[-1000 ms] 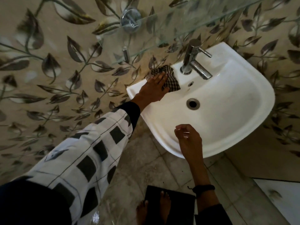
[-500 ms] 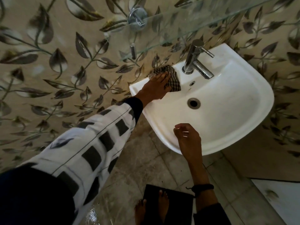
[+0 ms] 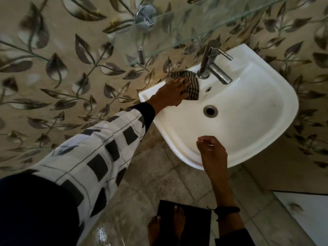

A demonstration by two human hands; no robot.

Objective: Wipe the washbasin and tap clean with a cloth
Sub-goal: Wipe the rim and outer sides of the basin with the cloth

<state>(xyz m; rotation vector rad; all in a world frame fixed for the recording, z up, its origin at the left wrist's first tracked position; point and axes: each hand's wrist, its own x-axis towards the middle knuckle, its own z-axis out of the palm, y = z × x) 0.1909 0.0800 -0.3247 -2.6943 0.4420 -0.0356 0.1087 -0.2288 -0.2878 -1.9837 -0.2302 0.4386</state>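
Note:
A white washbasin (image 3: 266, 153) is fixed to the leaf-patterned wall, with a chrome tap (image 3: 208, 59) on its back ledge. My left hand (image 3: 170, 93) presses a dark checked cloth (image 3: 193, 87) flat onto the ledge just left of the tap's base, fingers spread over it. The cloth's far edge nearly touches the tap base. My right hand (image 3: 213, 153) is at the basin's front rim, fingers loosely curled and holding nothing. The drain (image 3: 210, 110) lies open in the bowl.
A glass shelf (image 3: 177, 23) on chrome brackets juts out above the tap and ledge. My bare feet stand on a dark mat (image 3: 195, 219) on the tiled floor. A white panel (image 3: 305, 215) sits at the lower right.
My left hand has slid the cloth a little along the ledge towards the tap base. My right hand has stayed at the front rim.

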